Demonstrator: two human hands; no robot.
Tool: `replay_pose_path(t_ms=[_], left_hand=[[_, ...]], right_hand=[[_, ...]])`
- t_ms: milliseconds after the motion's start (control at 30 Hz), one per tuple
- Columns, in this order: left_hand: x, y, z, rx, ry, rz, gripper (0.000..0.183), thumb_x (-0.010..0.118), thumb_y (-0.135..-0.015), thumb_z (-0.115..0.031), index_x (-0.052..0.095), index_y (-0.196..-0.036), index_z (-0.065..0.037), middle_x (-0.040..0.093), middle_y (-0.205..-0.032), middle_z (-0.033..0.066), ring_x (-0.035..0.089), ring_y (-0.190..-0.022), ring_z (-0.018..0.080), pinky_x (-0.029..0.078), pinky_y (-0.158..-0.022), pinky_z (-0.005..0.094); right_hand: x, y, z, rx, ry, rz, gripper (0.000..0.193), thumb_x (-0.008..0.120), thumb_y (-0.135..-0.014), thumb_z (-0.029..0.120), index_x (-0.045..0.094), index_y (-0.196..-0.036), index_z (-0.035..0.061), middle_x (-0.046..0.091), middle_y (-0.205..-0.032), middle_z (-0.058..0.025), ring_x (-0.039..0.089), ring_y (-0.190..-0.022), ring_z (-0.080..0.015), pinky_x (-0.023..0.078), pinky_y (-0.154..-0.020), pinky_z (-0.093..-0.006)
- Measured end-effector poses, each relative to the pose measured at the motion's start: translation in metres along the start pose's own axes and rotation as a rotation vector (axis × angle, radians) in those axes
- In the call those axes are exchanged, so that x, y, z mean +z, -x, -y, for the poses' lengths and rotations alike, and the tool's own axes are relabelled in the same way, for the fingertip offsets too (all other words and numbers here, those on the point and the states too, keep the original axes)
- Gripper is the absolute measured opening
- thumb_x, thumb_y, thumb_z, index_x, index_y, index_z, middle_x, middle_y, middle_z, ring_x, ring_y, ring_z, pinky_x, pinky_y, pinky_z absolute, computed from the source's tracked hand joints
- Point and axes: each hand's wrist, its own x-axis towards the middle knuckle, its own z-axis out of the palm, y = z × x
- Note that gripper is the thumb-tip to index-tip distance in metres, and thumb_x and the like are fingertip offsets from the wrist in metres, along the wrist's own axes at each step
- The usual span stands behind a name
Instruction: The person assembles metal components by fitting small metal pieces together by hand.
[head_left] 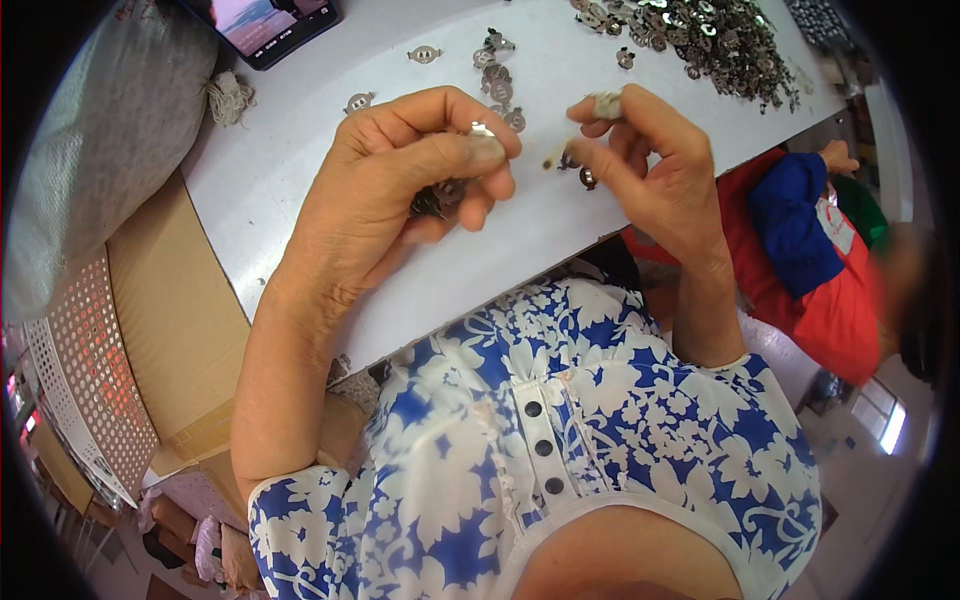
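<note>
Your left hand (375,175) is pinching a small shiny metal piece (482,130) between thumb and forefinger, while its curled fingers are cradling more metal pieces (434,200). Your right hand (662,170) is hovering well apart, its thumb and forefinger parted; I cannot tell whether it is holding the dark piece (587,178) under its thumb. The pinched piece is looking thin, light and stiff, probably slippery, so holding its rim is seeming better than pressing its flat face. On your left, a grey sack (110,140) is hiding its contents, and a perforated white basket (60,350) is showing something reddish through its holes.
</note>
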Motion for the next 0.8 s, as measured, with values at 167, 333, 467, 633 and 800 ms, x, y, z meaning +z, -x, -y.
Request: replay_pose_path(t_ms=[167, 333, 467, 633, 800], left_hand=[[-0.006, -0.002, 0.001, 0.009, 0.028, -0.029, 0.017, 0.059, -0.092, -0.011, 0.067, -0.102, 0.0, 0.066, -0.076, 0.005, 0.057, -0.057, 0.004, 0.028, -0.039, 0.0135], [-0.006, -0.003, -0.003, -0.015, 0.051, -0.039, 0.016, 0.062, -0.09, -0.011, 0.069, -0.1, -0.001, 0.067, -0.076, 0.0036, 0.057, -0.058, 0.0037, 0.03, -0.041, 0.0143], [-0.005, -0.004, -0.004, -0.019, 0.077, -0.031, 0.014, 0.066, -0.089, -0.012, 0.072, -0.098, -0.003, 0.068, -0.075, 0.0023, 0.058, -0.059, 0.0036, 0.033, -0.043, 0.015], [-0.003, -0.002, -0.001, -0.011, 0.004, -0.046, 0.016, 0.064, -0.092, -0.015, 0.068, -0.1, -0.001, 0.067, -0.077, 0.0044, 0.057, -0.058, 0.0044, 0.029, -0.04, 0.0143], [0.003, 0.001, 0.005, 0.012, -0.051, -0.036, 0.017, 0.068, -0.091, -0.018, 0.069, -0.099, -0.002, 0.068, -0.078, 0.0042, 0.058, -0.059, 0.0052, 0.03, -0.041, 0.0148]], right_hand=[[0.007, 0.002, -0.012, -0.229, 0.233, 0.005, 0.023, 0.078, -0.075, 0.002, 0.069, -0.096, 0.0036, 0.059, -0.078, -0.004, 0.049, -0.051, -0.009, 0.04, -0.051, -0.0241], [-0.001, -0.004, -0.022, 0.081, -0.238, -0.08, 0.007, 0.072, -0.086, 0.002, 0.068, -0.092, 0.0005, 0.063, -0.075, 0.003, 0.053, -0.062, -0.0013, 0.042, -0.056, -0.0174], [-0.008, -0.002, -0.027, 0.109, -0.282, -0.105, 0.005, 0.069, -0.091, 0.002, 0.068, -0.095, -0.0004, 0.064, -0.078, 0.0028, 0.056, -0.067, -0.0005, 0.044, -0.06, -0.0151], [0.0, 0.006, -0.009, 0.029, -0.459, -0.111, 0.009, 0.069, -0.09, -0.002, 0.067, -0.099, -0.002, 0.066, -0.084, 0.0003, 0.059, -0.072, -0.0026, 0.047, -0.062, -0.0169], [0.015, 0.009, 0.006, -0.356, -0.324, -0.133, 0.019, 0.069, -0.083, -0.01, 0.067, -0.099, -0.001, 0.067, -0.093, -0.0042, 0.062, -0.075, -0.0054, 0.049, -0.063, -0.0191]])
